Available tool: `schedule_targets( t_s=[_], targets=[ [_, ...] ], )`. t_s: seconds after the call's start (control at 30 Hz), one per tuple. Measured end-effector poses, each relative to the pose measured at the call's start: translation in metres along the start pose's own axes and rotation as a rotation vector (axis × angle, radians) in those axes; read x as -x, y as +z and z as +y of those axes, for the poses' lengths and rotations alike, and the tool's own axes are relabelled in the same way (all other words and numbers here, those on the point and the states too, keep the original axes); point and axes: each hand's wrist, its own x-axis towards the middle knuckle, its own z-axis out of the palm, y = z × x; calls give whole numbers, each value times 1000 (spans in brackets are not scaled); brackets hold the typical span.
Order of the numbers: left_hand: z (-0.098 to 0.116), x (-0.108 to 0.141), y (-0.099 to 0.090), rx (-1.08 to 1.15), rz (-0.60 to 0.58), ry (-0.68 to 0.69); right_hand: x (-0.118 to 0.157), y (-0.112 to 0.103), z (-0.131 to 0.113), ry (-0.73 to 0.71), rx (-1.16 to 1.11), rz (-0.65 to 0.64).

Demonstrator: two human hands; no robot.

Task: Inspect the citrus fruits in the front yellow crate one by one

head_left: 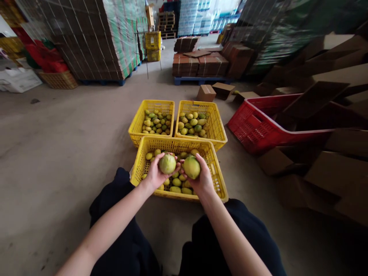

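Observation:
My left hand [154, 175] is wrapped round a pale yellow-green lemon [167, 164]. A second, slightly larger lemon [192, 167] sits in my right hand [205, 181], its pointed end turned partly towards me. Both hands are held close together above the front yellow crate [220, 183], with the fingertips nearly meeting. More yellow and green lemons [176, 189] lie loose on the bottom of that crate, some hidden behind my hands. Directly behind it stand a left rear yellow crate [135, 124] and a right rear yellow crate [216, 124], each holding many similar lemons.
To the right, a red crate [250, 126] is piled with cardboard, and several cardboard boxes [336, 172] lie around it. Stacked flat cartons [198, 65] rest on a blue pallet [189, 81] farther back. A wrapped stack [86, 38] stands at the left rear. Concrete floor [63, 153] surrounds the crates.

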Motion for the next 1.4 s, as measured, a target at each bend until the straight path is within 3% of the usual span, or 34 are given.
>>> schedule_targets(
  t_s=[0.2,0.5,0.7,0.83,1.03,1.13,1.27,1.33,1.4],
  targets=[
    [-1,2,1,-113,-36,78,3,2,9,-74,-37,-129],
    [2,11,3,-234,-185,164,8,-1,16,-194,-72,-263],
    [4,12,0,-263,-256,148,10,-3,13,-239,-7,-315],
    [5,13,-1,-255,-318,106,10,-6,11,-296,87,-417],
    [7,18,2,-221,-393,55,10,-9,8,-273,137,-482],
    [5,15,4,-189,-331,37,10,-5,9,-220,82,-361],
    [1,5,6,44,-41,58,10,2,13,-174,-47,-91],
    [-1,-1,5,179,62,21,10,4,15,-150,-60,-49],
    [-2,-5,3,261,77,-28,10,5,15,-121,-36,-51]
  ],
)
